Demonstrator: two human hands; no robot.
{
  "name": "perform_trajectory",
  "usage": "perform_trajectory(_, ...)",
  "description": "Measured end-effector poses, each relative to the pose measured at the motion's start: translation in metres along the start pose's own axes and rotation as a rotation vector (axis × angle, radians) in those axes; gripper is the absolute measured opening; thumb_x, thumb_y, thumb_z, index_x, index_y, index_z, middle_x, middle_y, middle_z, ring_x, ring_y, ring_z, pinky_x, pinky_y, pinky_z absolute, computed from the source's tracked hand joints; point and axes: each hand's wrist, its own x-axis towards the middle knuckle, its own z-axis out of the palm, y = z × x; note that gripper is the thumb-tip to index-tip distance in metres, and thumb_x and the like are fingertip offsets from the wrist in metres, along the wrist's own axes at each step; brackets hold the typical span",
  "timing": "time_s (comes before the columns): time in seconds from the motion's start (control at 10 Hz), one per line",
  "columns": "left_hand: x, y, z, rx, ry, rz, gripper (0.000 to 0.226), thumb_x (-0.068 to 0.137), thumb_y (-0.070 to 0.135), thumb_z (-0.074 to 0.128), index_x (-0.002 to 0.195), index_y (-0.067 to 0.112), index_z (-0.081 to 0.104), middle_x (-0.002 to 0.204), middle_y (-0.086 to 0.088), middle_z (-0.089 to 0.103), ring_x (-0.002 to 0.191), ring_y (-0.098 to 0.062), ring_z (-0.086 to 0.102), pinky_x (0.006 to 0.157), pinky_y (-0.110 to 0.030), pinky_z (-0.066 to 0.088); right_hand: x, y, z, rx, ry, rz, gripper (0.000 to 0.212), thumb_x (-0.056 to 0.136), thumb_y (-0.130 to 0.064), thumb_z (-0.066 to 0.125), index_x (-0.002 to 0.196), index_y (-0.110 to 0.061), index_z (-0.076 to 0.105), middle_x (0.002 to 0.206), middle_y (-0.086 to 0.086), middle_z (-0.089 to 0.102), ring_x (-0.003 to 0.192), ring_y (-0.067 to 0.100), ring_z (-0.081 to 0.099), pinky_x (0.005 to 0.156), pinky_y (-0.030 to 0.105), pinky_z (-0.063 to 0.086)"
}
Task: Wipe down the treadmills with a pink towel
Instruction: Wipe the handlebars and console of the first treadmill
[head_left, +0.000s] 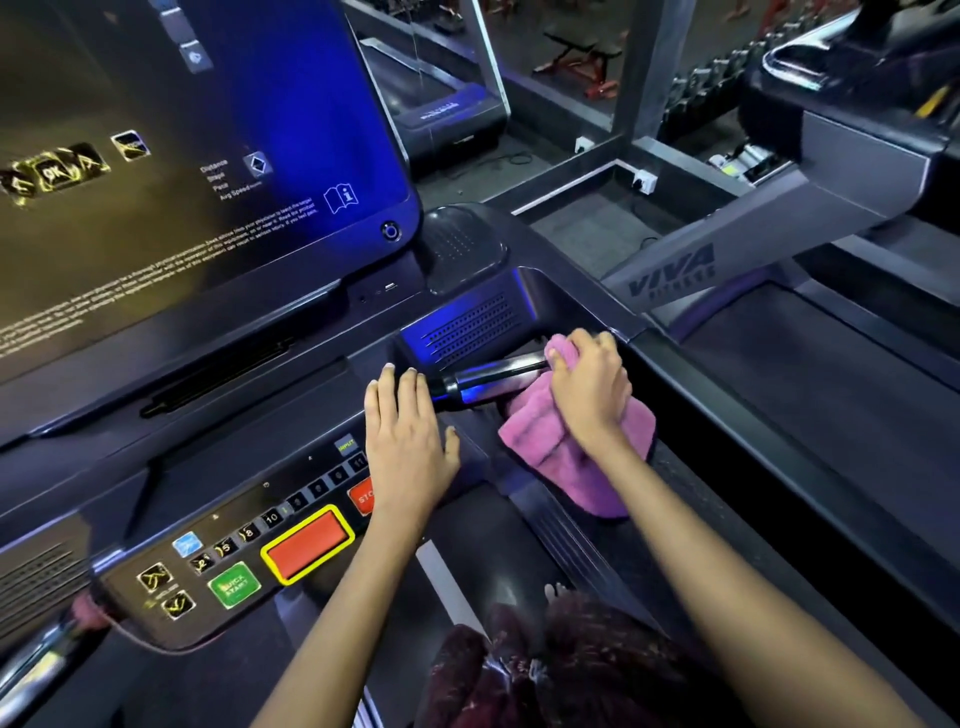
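Note:
I stand at a dark treadmill console (171, 478) with a large tilted screen (171, 171). My right hand (589, 387) grips a pink towel (571, 457) wrapped round the right end of a shiny metal handlebar (493, 376) just right of the console. The towel hangs down below the bar. My left hand (408, 436) lies flat, fingers straight, on the console's right edge beside the bar's left end, just above the red stop button (363, 496).
A control panel with a large red button (306, 543), a green quick start button (234, 584) and number keys lies at lower left. A second treadmill (810, 374) stands to the right. Wall sockets (644, 182), weight benches and dumbbells lie beyond.

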Motion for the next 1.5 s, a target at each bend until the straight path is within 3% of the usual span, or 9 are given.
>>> perform_trajectory(0.3,0.000,-0.001,0.003,-0.015,0.029,0.013,0.066,0.064,0.025,0.076,0.116,-0.011,0.056,0.117,-0.023,0.058,0.121,-0.041,0.047,0.107,-0.046,0.022,-0.015,-0.061,0.005,-0.123,-0.178,-0.201,0.024,0.093,-0.029,0.052,0.110,-0.014,0.059,0.118,0.010,0.050,0.102,0.031,0.058,0.080,0.037,0.044)
perform_trajectory(0.5,0.000,-0.002,0.006,-0.019,0.052,0.014,0.059,0.068,0.022,0.057,0.116,-0.011,0.055,0.117,-0.022,0.057,0.123,-0.040,0.041,0.107,-0.046,0.023,-0.034,-0.053,0.016,0.131,-0.173,-0.480,0.017,0.087,-0.026,0.061,0.095,-0.010,0.064,0.096,0.011,0.052,0.082,0.034,0.057,0.063,0.038,0.043)
perform_trajectory(0.6,0.000,-0.002,0.005,-0.036,0.043,0.011,0.063,0.064,0.020,0.069,0.117,-0.011,0.055,0.118,-0.023,0.057,0.122,-0.041,0.046,0.108,-0.046,0.021,-0.016,-0.019,0.015,0.116,-0.075,-0.433,0.017,0.085,-0.022,0.063,0.095,-0.008,0.063,0.095,0.013,0.053,0.079,0.036,0.058,0.061,0.038,0.043)
perform_trajectory(0.8,0.000,0.000,0.002,-0.026,0.020,-0.010,0.069,0.060,0.024,0.076,0.118,-0.010,0.056,0.118,-0.021,0.058,0.122,-0.040,0.046,0.108,-0.045,0.021,0.000,0.021,0.031,0.232,0.219,-0.122,0.018,0.089,-0.022,0.061,0.093,-0.004,0.063,0.091,0.017,0.053,0.075,0.036,0.057,0.062,0.039,0.043)
perform_trajectory(1.0,0.000,0.000,0.001,-0.018,0.030,-0.005,0.069,0.061,0.024,0.077,0.117,-0.010,0.056,0.118,-0.022,0.058,0.122,-0.041,0.046,0.108,-0.045,0.021,-0.008,0.033,0.057,0.919,0.384,0.583,0.013,0.083,-0.003,0.065,0.074,-0.007,0.057,0.067,0.005,0.054,0.068,0.014,0.046,0.064,0.026,0.043)
perform_trajectory(1.1,0.000,0.000,0.002,-0.026,0.040,-0.008,0.068,0.061,0.023,0.077,0.116,-0.010,0.056,0.117,-0.022,0.058,0.122,-0.040,0.043,0.108,-0.045,0.020,0.003,0.036,0.069,1.351,0.150,0.933,0.014,0.089,-0.003,0.058,0.082,-0.015,0.060,0.084,0.002,0.063,0.085,0.017,0.055,0.069,0.013,0.046)
perform_trajectory(1.2,0.000,0.001,0.002,-0.022,0.027,-0.009,0.068,0.061,0.024,0.077,0.116,-0.010,0.057,0.117,-0.022,0.058,0.122,-0.040,0.044,0.107,-0.045,0.021,0.012,0.035,0.068,1.654,-0.169,1.027,0.021,0.099,-0.015,0.039,0.091,-0.012,0.058,0.079,0.006,0.073,0.059,0.015,0.066,0.096,0.032,0.041)
perform_trajectory(1.3,0.000,0.000,0.002,-0.017,0.021,-0.013,0.068,0.061,0.025,0.077,0.116,-0.010,0.057,0.117,-0.022,0.058,0.122,-0.040,0.045,0.107,-0.045,0.021,0.009,0.033,0.060,1.812,-0.297,0.994,0.040,0.101,-0.019,0.030,0.077,-0.009,0.061,0.055,0.007,0.068,0.045,0.018,0.065,0.088,0.037,0.040)
perform_trajectory(1.5,0.001,0.001,0.003,-0.019,0.028,-0.023,0.069,0.060,0.026,0.078,0.116,-0.009,0.057,0.116,-0.021,0.059,0.122,-0.037,0.041,0.107,-0.046,0.022,0.002,0.062,0.059,1.779,-0.347,0.918,0.061,0.100,-0.020,0.038,0.048,-0.019,0.071,0.061,0.003,0.069,0.055,0.014,0.067,0.067,0.030,0.052)
